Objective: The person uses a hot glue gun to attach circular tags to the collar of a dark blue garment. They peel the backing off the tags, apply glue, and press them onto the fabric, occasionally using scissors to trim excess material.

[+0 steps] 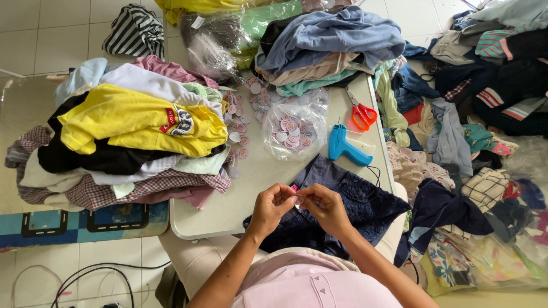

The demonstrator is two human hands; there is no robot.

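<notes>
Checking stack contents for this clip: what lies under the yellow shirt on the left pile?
Under the yellow shirt lie a black garment, pale pieces and a plaid shirt. White and pink clothes show behind it. Lower layers are covered; their number cannot be told.

Garment tagging workroom, clothes piles [137,125] on bench [257,171] and floor, blue tagging gun [342,146], bagged round tags [292,132], scissors [361,113]

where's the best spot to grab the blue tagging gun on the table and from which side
Probably by its handle: the blue tagging gun lies flat on the white table, its thicker handle angling toward the near right and its narrow nose end pointing away. Coming from the near right, the right hand would meet the handle first, clear of the red-handled scissors.
</notes>
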